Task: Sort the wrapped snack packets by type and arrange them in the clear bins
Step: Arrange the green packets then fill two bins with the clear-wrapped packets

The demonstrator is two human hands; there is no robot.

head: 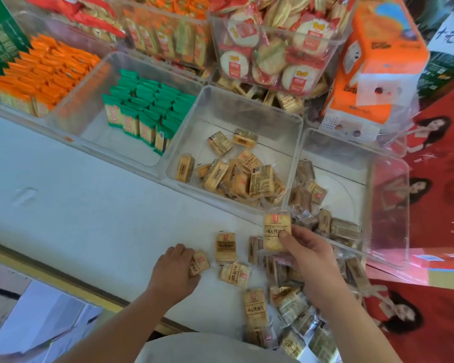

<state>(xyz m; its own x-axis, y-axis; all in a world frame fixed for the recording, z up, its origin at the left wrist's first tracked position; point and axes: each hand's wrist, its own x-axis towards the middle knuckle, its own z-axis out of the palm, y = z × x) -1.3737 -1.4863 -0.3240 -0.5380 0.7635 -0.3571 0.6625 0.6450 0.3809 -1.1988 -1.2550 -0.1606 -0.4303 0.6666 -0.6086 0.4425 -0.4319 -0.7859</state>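
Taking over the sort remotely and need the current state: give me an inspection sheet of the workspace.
Surface: white counter, bare on the left.
Job's things: tan cracker packets loose on the counter; more heaped in the middle clear bin; darker brown packets in the right clear bin; green packets stand in rows in the left clear bin; orange packets fill the bin beyond.
Clutter: orange tissue pack behind the bins.
Grippers: left hand closed on a tan packet on the counter; right hand holds a tan packet raised.
Cables: nothing seen.
Surroundings: red printed banner on the right; round rice crackers in a rear bin.
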